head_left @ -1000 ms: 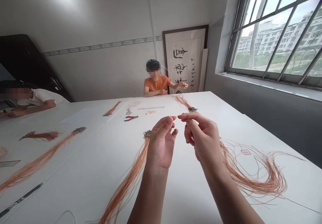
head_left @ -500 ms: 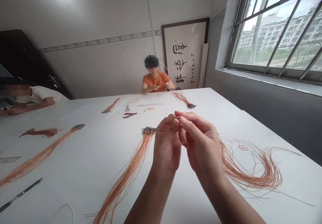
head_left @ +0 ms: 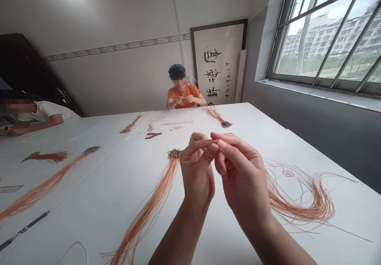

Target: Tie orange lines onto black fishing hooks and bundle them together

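Note:
My left hand [head_left: 198,166] and my right hand [head_left: 242,164] meet above the white table [head_left: 226,233], thumbs and fingertips pinched together. Whatever lies between the fingertips is too small or hidden to make out. Beneath and left of my left hand, a long bundle of copper-coloured wires [head_left: 151,201] runs toward me, its dark looped end close to that hand. To the right, a second bundle of copper-coloured wires [head_left: 309,205] curves across the table, partly covered by my right hand.
Red-handled pliers [head_left: 153,135] lie further back, near small yellowish pieces [head_left: 176,128] and a ruler-like strip [head_left: 177,123]. More wire bundles [head_left: 53,181] spread left. One person [head_left: 186,94] sits opposite; another [head_left: 44,114] leans on the table at left.
My left index finger has straightened and its thumb has shifted toward my right fingertips. Both hands moved slightly right. The person opposite has brought their hands together.

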`<action>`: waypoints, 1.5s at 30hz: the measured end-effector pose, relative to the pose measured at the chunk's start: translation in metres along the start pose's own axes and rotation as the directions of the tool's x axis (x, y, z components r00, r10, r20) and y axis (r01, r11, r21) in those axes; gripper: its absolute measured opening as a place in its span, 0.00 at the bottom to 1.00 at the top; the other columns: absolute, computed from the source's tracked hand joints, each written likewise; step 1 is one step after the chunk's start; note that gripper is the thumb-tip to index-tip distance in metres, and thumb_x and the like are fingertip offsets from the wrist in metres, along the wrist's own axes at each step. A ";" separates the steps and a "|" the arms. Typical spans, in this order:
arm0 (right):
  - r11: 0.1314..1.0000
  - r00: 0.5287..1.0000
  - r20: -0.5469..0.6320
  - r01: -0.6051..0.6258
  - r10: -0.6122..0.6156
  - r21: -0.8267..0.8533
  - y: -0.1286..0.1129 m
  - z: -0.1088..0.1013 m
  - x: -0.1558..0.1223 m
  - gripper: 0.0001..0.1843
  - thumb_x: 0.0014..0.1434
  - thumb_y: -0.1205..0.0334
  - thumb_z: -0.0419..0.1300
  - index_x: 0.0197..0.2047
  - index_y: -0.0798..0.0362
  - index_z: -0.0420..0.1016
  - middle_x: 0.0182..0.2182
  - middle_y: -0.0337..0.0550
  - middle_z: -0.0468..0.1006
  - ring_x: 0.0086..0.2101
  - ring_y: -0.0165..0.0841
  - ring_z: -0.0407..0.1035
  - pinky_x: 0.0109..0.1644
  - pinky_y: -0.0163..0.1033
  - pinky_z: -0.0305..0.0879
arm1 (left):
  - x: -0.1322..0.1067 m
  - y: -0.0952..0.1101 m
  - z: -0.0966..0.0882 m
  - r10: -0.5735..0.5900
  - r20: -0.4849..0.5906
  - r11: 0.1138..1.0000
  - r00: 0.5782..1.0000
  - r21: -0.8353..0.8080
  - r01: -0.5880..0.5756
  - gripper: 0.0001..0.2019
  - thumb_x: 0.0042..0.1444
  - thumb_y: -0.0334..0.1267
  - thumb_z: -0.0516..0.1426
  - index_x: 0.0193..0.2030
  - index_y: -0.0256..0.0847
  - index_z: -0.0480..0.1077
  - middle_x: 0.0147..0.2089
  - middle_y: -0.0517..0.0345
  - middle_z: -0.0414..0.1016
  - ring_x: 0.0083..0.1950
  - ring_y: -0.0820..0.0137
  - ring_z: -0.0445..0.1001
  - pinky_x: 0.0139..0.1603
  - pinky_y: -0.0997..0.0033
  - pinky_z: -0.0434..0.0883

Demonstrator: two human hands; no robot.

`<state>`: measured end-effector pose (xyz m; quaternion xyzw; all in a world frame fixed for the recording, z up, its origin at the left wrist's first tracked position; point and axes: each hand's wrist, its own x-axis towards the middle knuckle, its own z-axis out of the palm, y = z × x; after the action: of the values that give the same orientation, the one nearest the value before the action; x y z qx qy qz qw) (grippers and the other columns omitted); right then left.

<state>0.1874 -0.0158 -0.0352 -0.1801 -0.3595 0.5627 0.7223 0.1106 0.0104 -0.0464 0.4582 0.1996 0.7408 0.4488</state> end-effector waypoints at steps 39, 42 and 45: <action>0.994 0.994 0.000 0.107 -0.107 -0.019 0.009 0.003 -0.007 0.05 0.65 0.60 0.71 0.41 0.43 0.91 0.31 0.34 0.75 0.23 0.16 0.61 0.33 0.26 0.67 | -0.004 0.005 0.000 0.053 0.019 0.998 0.998 0.045 -0.054 0.05 0.52 0.46 0.74 0.32 0.52 0.86 0.33 0.61 0.59 0.35 0.74 0.68 0.39 0.68 0.73; 0.993 0.993 -0.006 0.115 -0.116 -0.030 0.010 0.002 -0.005 0.05 0.65 0.59 0.71 0.42 0.41 0.91 0.33 0.34 0.75 0.24 0.17 0.61 0.29 0.26 0.63 | -0.003 0.006 0.000 0.042 0.019 0.999 0.999 0.001 -0.042 0.06 0.52 0.45 0.74 0.32 0.50 0.86 0.32 0.62 0.59 0.35 0.75 0.65 0.39 0.70 0.71; 0.985 0.986 -0.014 0.167 -0.167 -0.051 0.009 0.000 -0.001 0.05 0.65 0.60 0.71 0.42 0.42 0.91 0.31 0.34 0.73 0.24 0.18 0.59 0.26 0.27 0.61 | -0.001 0.009 -0.001 0.028 -0.011 0.999 1.000 -0.035 -0.028 0.09 0.51 0.47 0.75 0.27 0.48 0.84 0.31 0.62 0.59 0.36 0.74 0.63 0.44 0.71 0.71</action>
<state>0.1807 -0.0145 -0.0416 -0.1721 -0.3807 0.4895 0.7654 0.1056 0.0052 -0.0404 0.4491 0.1827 0.7529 0.4451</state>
